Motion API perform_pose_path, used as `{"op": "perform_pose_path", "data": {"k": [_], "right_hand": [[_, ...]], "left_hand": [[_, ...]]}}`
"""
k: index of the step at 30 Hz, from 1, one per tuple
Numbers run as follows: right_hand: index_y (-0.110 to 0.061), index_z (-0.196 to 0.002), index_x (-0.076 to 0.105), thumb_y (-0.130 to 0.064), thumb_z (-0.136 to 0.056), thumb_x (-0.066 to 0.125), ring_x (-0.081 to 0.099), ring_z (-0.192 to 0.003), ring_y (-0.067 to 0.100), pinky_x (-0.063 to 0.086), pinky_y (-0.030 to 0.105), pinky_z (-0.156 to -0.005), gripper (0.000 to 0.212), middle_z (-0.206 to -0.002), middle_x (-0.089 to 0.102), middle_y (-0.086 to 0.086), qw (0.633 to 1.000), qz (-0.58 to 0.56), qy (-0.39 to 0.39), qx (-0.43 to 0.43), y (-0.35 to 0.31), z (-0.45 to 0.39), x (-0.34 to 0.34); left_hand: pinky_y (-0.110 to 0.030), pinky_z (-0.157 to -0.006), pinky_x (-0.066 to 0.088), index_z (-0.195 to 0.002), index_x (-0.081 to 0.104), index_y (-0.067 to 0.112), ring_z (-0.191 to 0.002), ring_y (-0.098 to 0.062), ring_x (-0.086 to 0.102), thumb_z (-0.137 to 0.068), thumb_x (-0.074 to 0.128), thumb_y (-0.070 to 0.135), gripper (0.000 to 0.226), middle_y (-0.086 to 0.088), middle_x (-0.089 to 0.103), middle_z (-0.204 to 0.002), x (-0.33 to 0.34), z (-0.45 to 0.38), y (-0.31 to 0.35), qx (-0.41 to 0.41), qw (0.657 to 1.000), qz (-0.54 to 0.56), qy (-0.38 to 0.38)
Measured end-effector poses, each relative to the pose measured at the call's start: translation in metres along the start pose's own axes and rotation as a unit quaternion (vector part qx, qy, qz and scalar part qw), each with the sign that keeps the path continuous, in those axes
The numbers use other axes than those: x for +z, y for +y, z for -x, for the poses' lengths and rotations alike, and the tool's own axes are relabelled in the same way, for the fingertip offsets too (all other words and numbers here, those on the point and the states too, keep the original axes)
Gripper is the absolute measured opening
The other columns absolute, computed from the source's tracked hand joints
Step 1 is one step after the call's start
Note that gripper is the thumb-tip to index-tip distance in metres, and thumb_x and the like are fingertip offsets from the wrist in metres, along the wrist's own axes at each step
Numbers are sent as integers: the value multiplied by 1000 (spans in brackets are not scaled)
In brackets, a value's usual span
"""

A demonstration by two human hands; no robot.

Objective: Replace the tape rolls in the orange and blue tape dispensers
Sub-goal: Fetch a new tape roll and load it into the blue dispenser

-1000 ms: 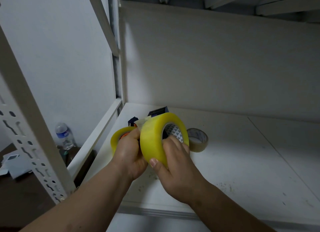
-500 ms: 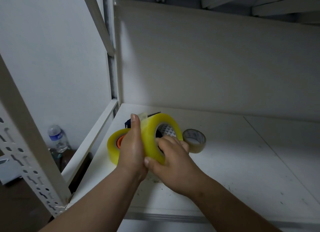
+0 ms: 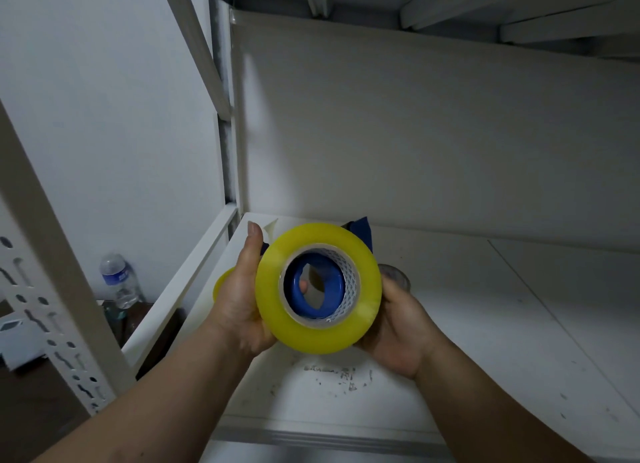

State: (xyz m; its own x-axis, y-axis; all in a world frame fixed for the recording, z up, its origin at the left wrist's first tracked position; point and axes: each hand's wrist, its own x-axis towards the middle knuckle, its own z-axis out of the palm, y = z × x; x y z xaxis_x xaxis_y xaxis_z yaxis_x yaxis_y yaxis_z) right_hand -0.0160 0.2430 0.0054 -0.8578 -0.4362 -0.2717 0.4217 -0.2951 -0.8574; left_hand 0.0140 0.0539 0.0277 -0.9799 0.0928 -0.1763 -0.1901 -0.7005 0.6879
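Where the white shelf meets its back panel, both hands hold up a yellow tape roll seated on the blue tape dispenser. The left hand cups its side, thumb straight; the right hand wraps its fingers behind. A water bottle stands below left.

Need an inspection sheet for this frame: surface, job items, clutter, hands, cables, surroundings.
Surface: white shelf, scuffed near its front edge.
Job's things: yellow roll on the blue dispenser hub, held above the shelf; second yellow roll mostly hidden behind the left hand.
Clutter: small clear roll on the shelf.
Grippers: left hand and right hand grip the roll's sides.
Cables: nothing seen.
Surroundings: rack post, water bottle below left.
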Motion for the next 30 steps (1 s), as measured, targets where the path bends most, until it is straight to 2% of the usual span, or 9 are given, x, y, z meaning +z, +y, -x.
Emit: {"op": "perform_pose_path", "data": {"k": [5,10,15,18,20,22,25,27,30], "right_hand": [[-32,-119,65,-67,-87,41,67,-107,20,55,36,-77,53,-120,69,3,996,78,-4,-46,-1,-2,-1],[-33,-117,64,-68,-85,42,69,-101,20,56,35,-72,52,-113,71,3,981,158,-11,-112,-9,-4,-12],[-31,-117,65,-58,-92,38,66,-106,22,57,37,-77,46,-116,70,3,981,141,-19,-133,-3,-6,-21],[-15,-123,60,-60,-84,43,56,-89,37,51,56,-82,61,-103,64,23,976,145,30,-158,-6,-2,-27],[-3,-123,55,-59,-81,46,47,-78,38,51,53,-78,71,-90,57,23,970,179,43,-162,-12,2,-31],[-7,-120,59,-52,-89,43,56,-89,44,50,53,-86,57,-103,65,21,965,206,57,-156,-17,4,-30],[2,-108,61,-35,-99,39,60,-104,39,48,42,-92,44,-110,65,24,924,334,114,-145,-24,0,-30],[8,-102,60,-24,-99,43,60,-94,37,48,37,-79,36,-102,63,27,863,442,168,-179,-26,-3,-31],[-19,-98,60,-27,-93,50,57,-82,8,44,26,-68,14,-99,62,2,803,443,271,-292,-20,9,-17]], "left_hand": [[-34,-85,49,-121,61,18,-92,-22,53,-70,56,72,75,-9,54,-106,2,0,2,-7,1000,28,9],[-42,-118,22,-124,58,18,-114,-27,39,-77,53,72,72,-11,42,-126,0,-1,-2,-39,998,41,-3],[-35,-81,51,-107,68,16,-88,-25,57,-71,59,71,66,-11,55,-98,1,1,-5,-40,999,18,-8],[-31,-68,50,-117,56,20,-75,-27,55,-71,60,71,69,-14,47,-94,-2,2,-1,-26,999,-20,-3],[-29,-56,48,-118,52,20,-63,-22,53,-71,60,70,70,-11,45,-86,-5,3,0,-20,999,-31,-2],[-32,-64,45,-125,52,20,-74,-26,51,-74,59,69,72,-13,47,-92,-6,2,-4,-18,999,-30,-5],[-32,-59,55,-103,68,11,-67,-23,63,-83,51,68,62,-12,63,-81,-2,1,-7,4,998,-66,6],[-46,-81,59,-105,74,7,-90,-35,71,-82,52,68,68,-24,71,-100,3,1,-9,31,992,-117,36],[-61,-95,52,-111,74,5,-109,-48,65,-73,59,70,77,-34,65,-119,14,2,-12,84,977,-162,109]]}}
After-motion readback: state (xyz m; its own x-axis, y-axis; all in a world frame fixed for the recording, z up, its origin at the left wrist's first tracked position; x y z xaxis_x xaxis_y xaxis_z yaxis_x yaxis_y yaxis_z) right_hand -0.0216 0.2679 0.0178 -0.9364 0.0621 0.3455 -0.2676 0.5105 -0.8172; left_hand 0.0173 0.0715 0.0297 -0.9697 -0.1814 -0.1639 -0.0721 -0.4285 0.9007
